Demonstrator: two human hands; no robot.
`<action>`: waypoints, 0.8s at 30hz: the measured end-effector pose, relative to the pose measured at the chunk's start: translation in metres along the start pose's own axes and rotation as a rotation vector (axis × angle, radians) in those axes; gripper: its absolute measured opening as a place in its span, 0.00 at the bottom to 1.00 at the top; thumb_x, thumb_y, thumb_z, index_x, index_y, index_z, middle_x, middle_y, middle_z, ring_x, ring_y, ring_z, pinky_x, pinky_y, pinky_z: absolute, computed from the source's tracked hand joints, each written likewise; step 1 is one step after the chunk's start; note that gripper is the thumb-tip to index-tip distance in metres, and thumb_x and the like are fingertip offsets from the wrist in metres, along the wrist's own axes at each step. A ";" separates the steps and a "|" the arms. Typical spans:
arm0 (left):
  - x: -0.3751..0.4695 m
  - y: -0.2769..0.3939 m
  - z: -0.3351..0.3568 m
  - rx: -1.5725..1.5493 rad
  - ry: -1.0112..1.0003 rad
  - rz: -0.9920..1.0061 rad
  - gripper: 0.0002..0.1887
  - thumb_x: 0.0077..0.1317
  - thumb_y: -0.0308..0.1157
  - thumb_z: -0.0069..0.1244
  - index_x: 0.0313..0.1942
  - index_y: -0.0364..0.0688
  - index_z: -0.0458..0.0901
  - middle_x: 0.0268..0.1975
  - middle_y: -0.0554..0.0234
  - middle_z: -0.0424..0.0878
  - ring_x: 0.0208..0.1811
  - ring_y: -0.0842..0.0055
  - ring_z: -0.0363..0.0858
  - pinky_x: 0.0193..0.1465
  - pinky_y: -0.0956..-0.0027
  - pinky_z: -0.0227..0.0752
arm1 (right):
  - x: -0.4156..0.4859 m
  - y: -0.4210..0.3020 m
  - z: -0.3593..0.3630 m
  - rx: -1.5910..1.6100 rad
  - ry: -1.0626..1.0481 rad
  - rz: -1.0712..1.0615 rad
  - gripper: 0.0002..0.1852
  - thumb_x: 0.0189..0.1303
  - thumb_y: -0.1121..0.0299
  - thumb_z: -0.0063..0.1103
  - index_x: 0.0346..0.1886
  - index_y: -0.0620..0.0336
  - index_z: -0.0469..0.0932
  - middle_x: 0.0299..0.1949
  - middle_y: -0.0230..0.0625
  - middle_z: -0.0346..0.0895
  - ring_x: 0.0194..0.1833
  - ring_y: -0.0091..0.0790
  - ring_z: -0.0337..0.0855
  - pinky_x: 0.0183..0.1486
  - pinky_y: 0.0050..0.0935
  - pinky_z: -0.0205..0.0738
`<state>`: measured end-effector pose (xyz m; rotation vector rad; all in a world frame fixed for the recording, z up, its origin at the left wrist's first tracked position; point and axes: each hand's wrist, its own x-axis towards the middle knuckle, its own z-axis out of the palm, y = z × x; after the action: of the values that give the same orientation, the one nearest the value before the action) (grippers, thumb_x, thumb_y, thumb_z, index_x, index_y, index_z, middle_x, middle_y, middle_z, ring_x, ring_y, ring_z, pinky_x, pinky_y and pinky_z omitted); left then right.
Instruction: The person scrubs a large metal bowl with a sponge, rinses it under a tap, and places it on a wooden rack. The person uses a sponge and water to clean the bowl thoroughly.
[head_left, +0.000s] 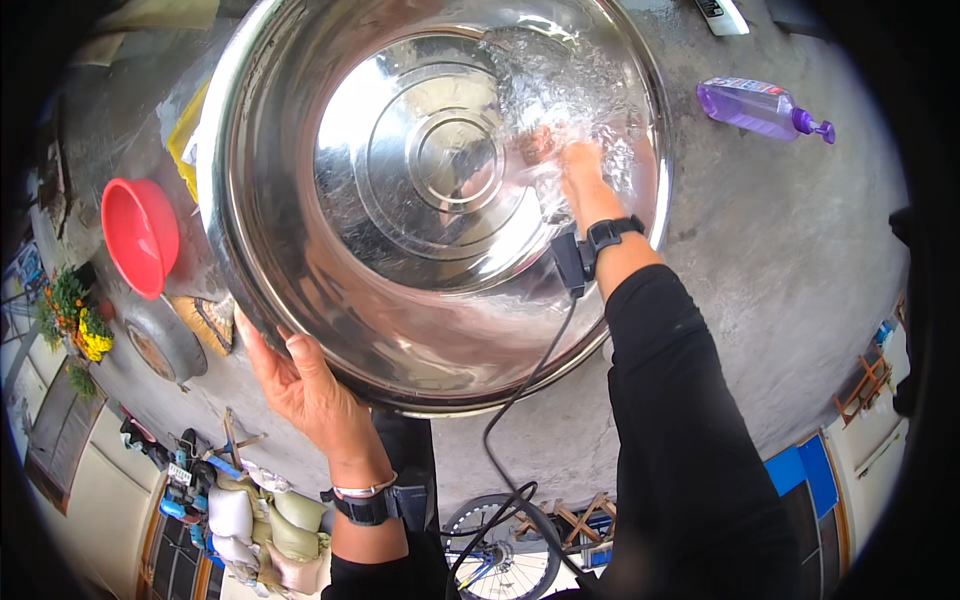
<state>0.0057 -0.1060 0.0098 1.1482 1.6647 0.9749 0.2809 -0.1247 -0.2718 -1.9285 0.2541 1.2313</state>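
Note:
A large shiny stainless steel basin (345, 330) fills the upper middle of the view, with concentric rings pressed into its bottom. My left hand (311, 382) grips its near left rim, thumb over the edge and fingers along the outside. On the right side of the basin, my right hand (581, 161) is down in clear water (555, 82) that is churned and splashing. Ripples and glare hide its fingers, so whether they hold anything cannot be made out. A black strap with a small device (574, 262) and a cable sits on my right wrist.
A purple pump bottle (750, 109) lies on the concrete floor (757, 225) to the right. At left are a red plastic bowl (142, 236), a grey metal pan (169, 345) and potted flowers (75, 315). Filled sacks (262, 525) and a bicycle wheel (502, 547) stand nearer me. The black cable (491, 427) crosses the near rim.

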 end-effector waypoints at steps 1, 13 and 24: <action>0.002 0.001 -0.002 -0.040 -0.040 -0.020 0.29 0.77 0.35 0.44 0.72 0.33 0.58 0.66 0.54 0.71 0.64 0.71 0.73 0.66 0.66 0.67 | -0.020 0.005 0.017 0.556 -0.194 0.407 0.11 0.66 0.70 0.60 0.44 0.71 0.79 0.37 0.54 0.84 0.40 0.46 0.88 0.46 0.39 0.84; -0.003 -0.005 -0.034 -0.321 -0.130 -0.304 0.31 0.78 0.52 0.35 0.68 0.34 0.65 0.64 0.54 0.72 0.64 0.68 0.72 0.66 0.62 0.67 | -0.362 -0.027 0.108 -0.219 -0.444 -0.783 0.35 0.72 0.61 0.51 0.72 0.76 0.51 0.66 0.69 0.64 0.63 0.62 0.73 0.61 0.44 0.73; 0.015 -0.004 -0.003 -0.194 0.059 -0.126 0.21 0.74 0.29 0.48 0.65 0.38 0.71 0.55 0.58 0.82 0.53 0.75 0.81 0.55 0.70 0.78 | -0.171 0.063 -0.165 -1.365 -0.987 -1.036 0.40 0.60 0.47 0.61 0.71 0.61 0.64 0.74 0.44 0.59 0.77 0.42 0.55 0.78 0.45 0.46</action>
<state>-0.0013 -0.0933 0.0039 0.8837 1.6276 1.0726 0.2694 -0.3263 -0.1318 -1.5209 -2.2407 1.4332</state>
